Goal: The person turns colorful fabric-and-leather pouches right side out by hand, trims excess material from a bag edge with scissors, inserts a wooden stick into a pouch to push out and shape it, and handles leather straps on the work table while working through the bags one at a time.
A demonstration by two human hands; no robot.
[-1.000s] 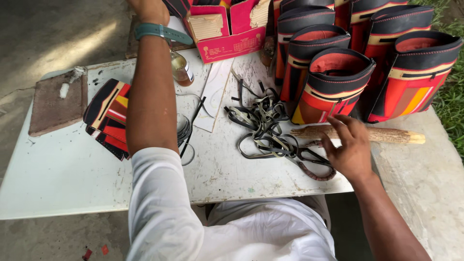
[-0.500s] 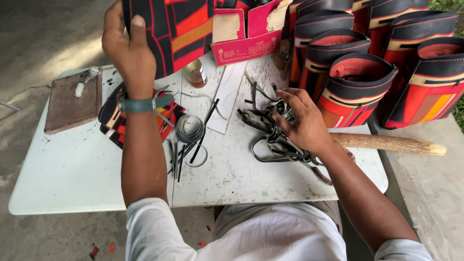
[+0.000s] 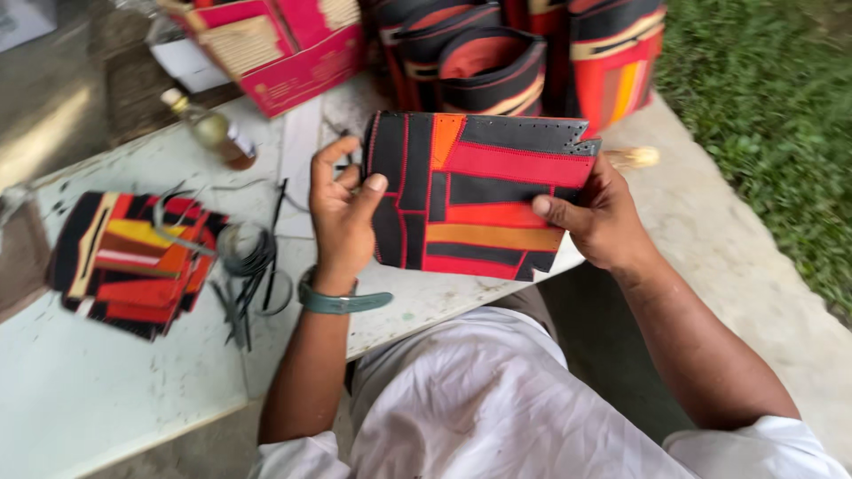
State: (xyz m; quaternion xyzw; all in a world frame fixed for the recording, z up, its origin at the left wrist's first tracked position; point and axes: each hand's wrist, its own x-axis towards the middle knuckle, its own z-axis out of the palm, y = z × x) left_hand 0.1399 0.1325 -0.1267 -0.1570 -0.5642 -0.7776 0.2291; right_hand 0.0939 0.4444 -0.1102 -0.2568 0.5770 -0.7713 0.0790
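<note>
Patchwork panel (image 3: 475, 200) lowered; now gripped by left hand (image 3: 342, 217), right hand (image 3: 603, 217).

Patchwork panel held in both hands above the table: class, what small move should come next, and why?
Probably lower the patchwork panel onto the table. The left hand and right hand grip its side edges in mid-air, so neither hand is free to work.

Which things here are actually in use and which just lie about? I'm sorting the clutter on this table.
In use:
- flat patchwork panel of black, red and orange pieces, held up between left hand and right hand

Lying about:
- stack of similar patchwork panels
- small glass bottle of amber liquid
- open pink cardboard box
- finished patchwork bags standing behind
- white table
</note>
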